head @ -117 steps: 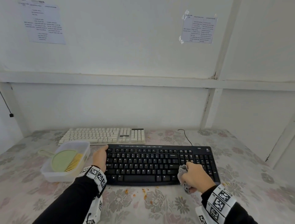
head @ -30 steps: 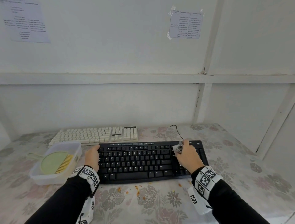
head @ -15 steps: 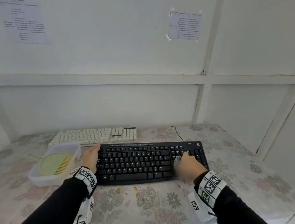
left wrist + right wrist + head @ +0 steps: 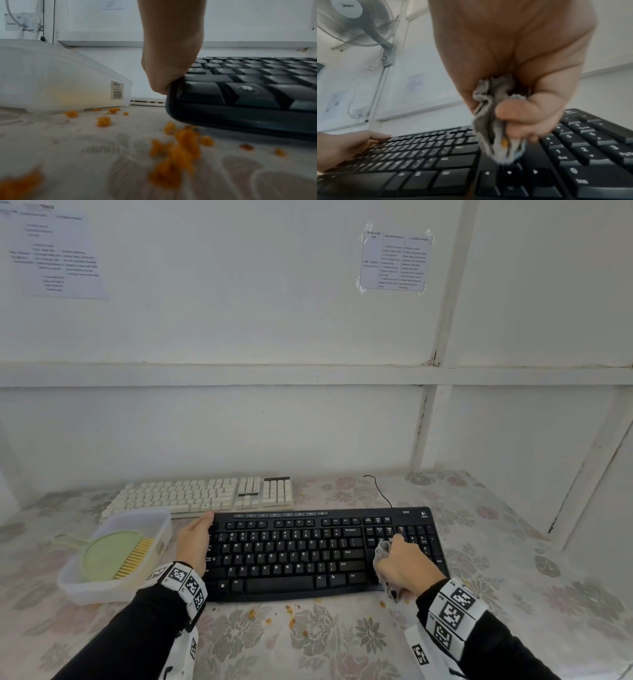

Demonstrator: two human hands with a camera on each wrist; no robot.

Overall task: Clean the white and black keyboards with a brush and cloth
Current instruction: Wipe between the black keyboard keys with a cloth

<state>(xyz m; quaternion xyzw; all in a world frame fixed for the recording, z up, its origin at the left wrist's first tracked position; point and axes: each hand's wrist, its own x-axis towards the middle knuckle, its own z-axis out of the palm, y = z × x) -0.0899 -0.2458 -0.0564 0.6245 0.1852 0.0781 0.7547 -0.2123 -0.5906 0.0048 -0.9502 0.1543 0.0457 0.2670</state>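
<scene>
Black keyboard (image 4: 308, 553) keys are being wiped with a cloth (image 4: 383, 553). This keyboard lies flat on the flowery table (image 4: 513, 577), close to the person, and the white keyboard (image 4: 205, 496) lies just behind it, near the wall.

The grey cloth is bunched up and squeezed in the right hand (image 4: 406, 568), with the fingers curled round it. It is pressed down between the letter keys and the number pad, near the arrow keys. A small orange bit is seen stuck on the cloth in the right wrist view.

The left end of the black keyboard is held steady by the left hand (image 4: 195, 539), with the fingers laid along its edge and the thumb hooked on the front corner.

A green brush (image 4: 114, 556) with yellow bristles is kept in a clear plastic tub (image 4: 161, 529) just left of the black keyboard. It is not being touched.

Orange crumbs (image 4: 291, 616) are scattered on the table in front of the black keyboard.

The wiping step seems to be the one in hand. Next, the cloth should probably be dragged over the number pad keys, with soft pressure so the keyboard is not pushed away.
</scene>
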